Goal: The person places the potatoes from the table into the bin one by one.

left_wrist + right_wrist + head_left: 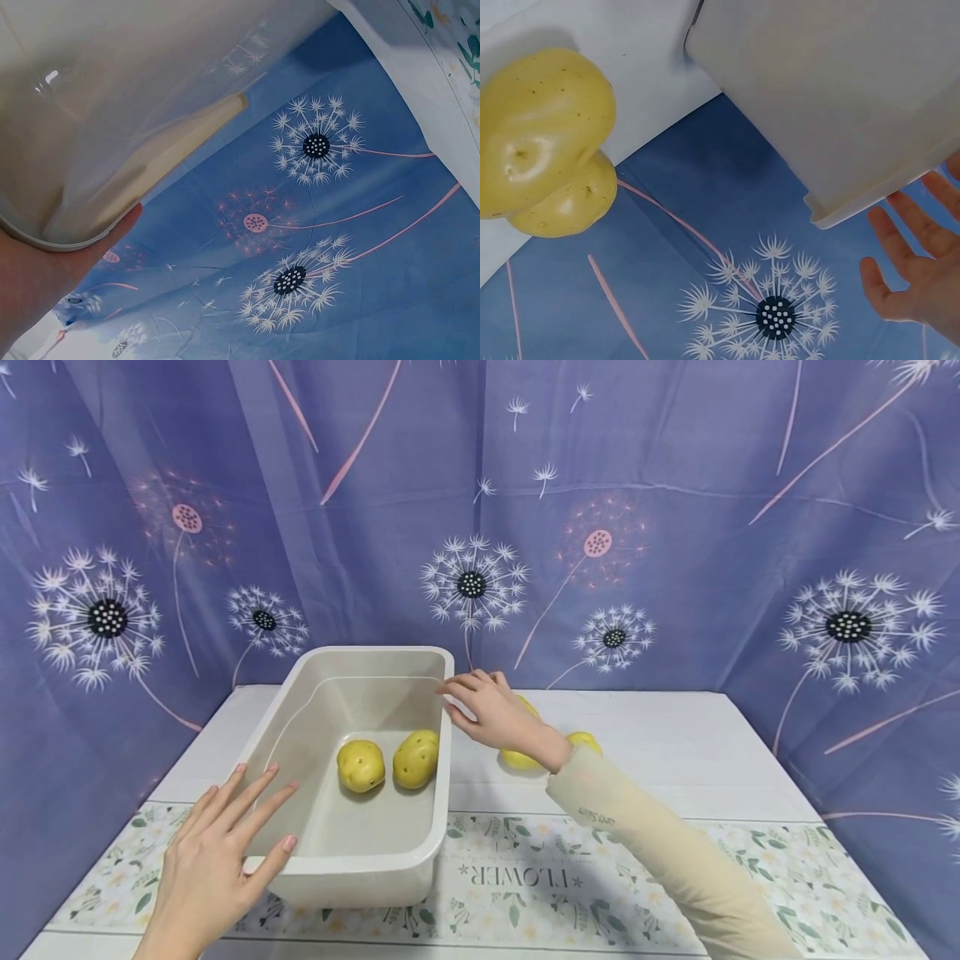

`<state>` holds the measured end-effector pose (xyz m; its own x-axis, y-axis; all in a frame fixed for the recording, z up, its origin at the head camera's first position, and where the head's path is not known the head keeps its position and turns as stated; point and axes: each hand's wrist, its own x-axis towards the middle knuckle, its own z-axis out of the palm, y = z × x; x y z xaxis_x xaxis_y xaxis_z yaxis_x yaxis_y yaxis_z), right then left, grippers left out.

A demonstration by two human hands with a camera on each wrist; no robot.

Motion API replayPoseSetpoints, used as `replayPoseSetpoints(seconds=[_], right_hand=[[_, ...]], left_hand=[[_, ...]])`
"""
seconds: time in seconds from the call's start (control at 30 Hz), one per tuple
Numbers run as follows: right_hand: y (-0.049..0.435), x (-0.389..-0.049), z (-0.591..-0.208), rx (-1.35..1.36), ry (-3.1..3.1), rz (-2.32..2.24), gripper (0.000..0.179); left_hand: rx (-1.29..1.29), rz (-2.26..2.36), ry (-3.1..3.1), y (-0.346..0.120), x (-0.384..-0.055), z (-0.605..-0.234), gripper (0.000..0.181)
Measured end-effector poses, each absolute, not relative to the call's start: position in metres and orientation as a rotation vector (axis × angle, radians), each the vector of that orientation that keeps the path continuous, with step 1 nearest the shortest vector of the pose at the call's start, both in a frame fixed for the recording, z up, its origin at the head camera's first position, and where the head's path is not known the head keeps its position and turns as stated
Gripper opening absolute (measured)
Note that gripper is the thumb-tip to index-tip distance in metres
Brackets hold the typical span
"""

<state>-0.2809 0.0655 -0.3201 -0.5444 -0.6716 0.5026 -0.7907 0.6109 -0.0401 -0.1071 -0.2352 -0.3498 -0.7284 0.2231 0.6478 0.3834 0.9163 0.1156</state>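
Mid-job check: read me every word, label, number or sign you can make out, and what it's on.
"*FLOWER*": upside down, on the tablecloth.
Small print beside that word: too small to read.
Small dark lettering on the right sleeve: too small to read.
Plastic bin and potatoes: no text visible.

Cannot count the potatoes behind the right wrist for sure. Cannot see the rightmost potato on the desk whole past the beige sleeve, nor read the small sleeve print. Cannot see most of the left fingers in the left wrist view, nor all of the bin. In the right wrist view, cannot see the larger potato's cut-off left side.
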Motion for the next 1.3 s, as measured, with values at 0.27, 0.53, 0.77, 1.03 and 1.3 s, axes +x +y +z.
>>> replayPoseSetpoints(seconds=[0.27,0.53,0.77,1.03,1.3], right_hand=[[0.07,-0.276,-0.323,1.162,-2.384,0.37,0.027],[0.075,-0.274,-0.326,1.157,-2.386,0.377,0.028],[0.08,-0.274,-0.329,1.165,-2.375,0.389,0.029],[0.084,-0.274,-0.332,1.165,-2.377,0.403,0.031],[0.089,-0.275,-0.336,1.152,-2.386,0.377,0.032]], left_hand=[[-0.433,-0.327,-2.403,-0.236,-0.107,-0.351,0.045],[-0.44,-0.334,-2.398,-0.236,-0.107,-0.351,0.045],[-0.437,-0.325,-2.399,-0.235,-0.107,-0.35,0.045],[-0.434,-0.323,-2.407,-0.235,-0.107,-0.35,0.045],[-0.44,-0.327,-2.398,-0.236,-0.108,-0.351,0.046]])
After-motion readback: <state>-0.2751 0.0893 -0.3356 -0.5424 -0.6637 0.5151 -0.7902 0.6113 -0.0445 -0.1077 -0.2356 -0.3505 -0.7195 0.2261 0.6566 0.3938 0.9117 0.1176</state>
